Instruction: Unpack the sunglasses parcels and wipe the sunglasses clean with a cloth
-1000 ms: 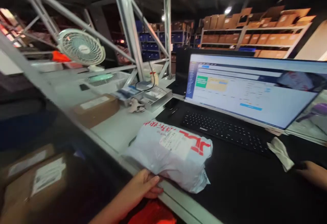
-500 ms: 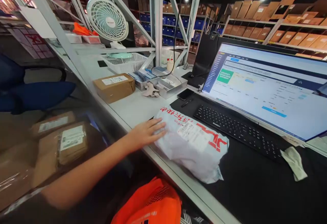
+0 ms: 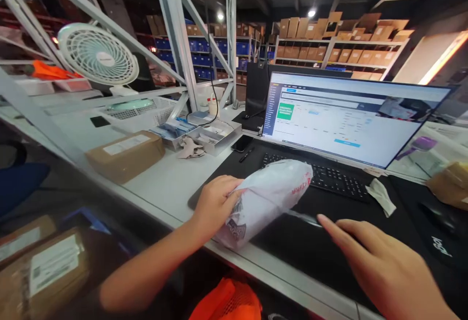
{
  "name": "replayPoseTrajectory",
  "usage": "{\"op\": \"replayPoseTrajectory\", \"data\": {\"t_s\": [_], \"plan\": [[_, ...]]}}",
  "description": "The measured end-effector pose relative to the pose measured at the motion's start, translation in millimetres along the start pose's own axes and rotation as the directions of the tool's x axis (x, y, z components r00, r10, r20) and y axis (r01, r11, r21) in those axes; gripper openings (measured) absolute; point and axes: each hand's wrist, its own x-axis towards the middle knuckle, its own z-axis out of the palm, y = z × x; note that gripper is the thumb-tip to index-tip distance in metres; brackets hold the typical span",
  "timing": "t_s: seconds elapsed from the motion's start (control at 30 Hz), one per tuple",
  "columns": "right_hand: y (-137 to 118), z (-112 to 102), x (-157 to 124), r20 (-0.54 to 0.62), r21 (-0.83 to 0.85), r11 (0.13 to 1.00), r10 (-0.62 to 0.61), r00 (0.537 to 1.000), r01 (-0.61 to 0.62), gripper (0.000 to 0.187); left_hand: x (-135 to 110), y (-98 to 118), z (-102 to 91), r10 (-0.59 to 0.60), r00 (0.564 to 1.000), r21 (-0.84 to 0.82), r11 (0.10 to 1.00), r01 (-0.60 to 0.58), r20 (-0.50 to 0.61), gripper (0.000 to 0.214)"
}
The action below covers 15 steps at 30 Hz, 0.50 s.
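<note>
A white plastic mailer bag (image 3: 268,198) with red print rests tilted on the black desk mat, turned so that its smooth, folded side shows. My left hand (image 3: 219,200) is closed on its left end, thumb on top. To the right, my right hand (image 3: 369,247) is closed with its index finger stretched along a thin blade, seemingly a knife (image 3: 303,217). The tip of this blade meets the bag's near side. My palm hides the handle.
Behind the bag lie a keyboard (image 3: 340,181) and a monitor (image 3: 321,120). A crumpled cloth (image 3: 381,197) and a mouse (image 3: 437,216) are to the right. Leftward stand a taped carton (image 3: 127,157), metal trays (image 3: 219,137) and a fan (image 3: 98,59). A phone (image 3: 242,143) lies behind.
My left hand has gone from lying on the bag to gripping its end. The bag has been turned over, its label side now away. My right hand has come in with the blade.
</note>
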Motion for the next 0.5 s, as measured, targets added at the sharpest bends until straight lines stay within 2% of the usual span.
{"op": "replayPoseTrajectory", "data": {"t_s": [0.1, 0.17, 0.2, 0.3, 0.33, 0.37, 0.43, 0.5], "plan": [[-34.7, 7.0, 38.6, -0.059, -0.078, 0.982, -0.179, 0.982, 0.174, 0.080, -6.8, 0.2, -3.1, 0.023, 0.999, 0.000, 1.000, -0.023, 0.036, 0.018], [-36.8, 11.4, 50.9, -0.047, -0.140, 0.970, -0.207, 0.977, 0.198, 0.072, -14.8, -3.1, -4.0, 0.071, 0.997, 0.025, 0.997, -0.072, 0.015, 0.018], [-29.8, 13.3, 51.8, -0.030, -0.173, 0.967, -0.197, 0.980, 0.189, 0.069, -19.1, -5.8, -4.4, 0.115, 0.993, 0.040, 0.993, -0.115, -0.004, 0.020], [22.3, 21.0, 35.3, 0.035, -0.342, 0.938, -0.048, 0.998, 0.057, 0.064, -29.8, -15.6, -7.1, 0.240, 0.970, 0.081, 0.968, -0.236, -0.041, 0.026], [47.2, 24.8, 23.7, 0.036, -0.448, 0.893, 0.060, 0.998, -0.038, 0.061, -31.7, -18.3, -9.1, 0.241, 0.970, 0.096, 0.967, -0.236, -0.040, 0.026], [73.2, 29.2, 9.2, 0.021, -0.500, 0.860, 0.132, 0.991, -0.104, 0.055, -32.3, -20.4, -11.7, 0.216, 0.976, 0.120, 0.970, -0.211, -0.036, 0.026], [122.0, 39.2, -27.5, -0.010, -0.497, 0.840, 0.243, 0.970, -0.216, 0.039, -29.4, -22.4, -18.3, 0.124, 0.992, 0.208, 0.971, -0.118, -0.019, 0.022], [159.2, 50.2, -70.4, -0.034, -0.483, 0.799, 0.392, 0.919, -0.359, 0.035, -21.7, -21.5, -24.6, 0.036, 0.999, 0.298, 0.954, -0.036, 0.006, 0.021]]}}
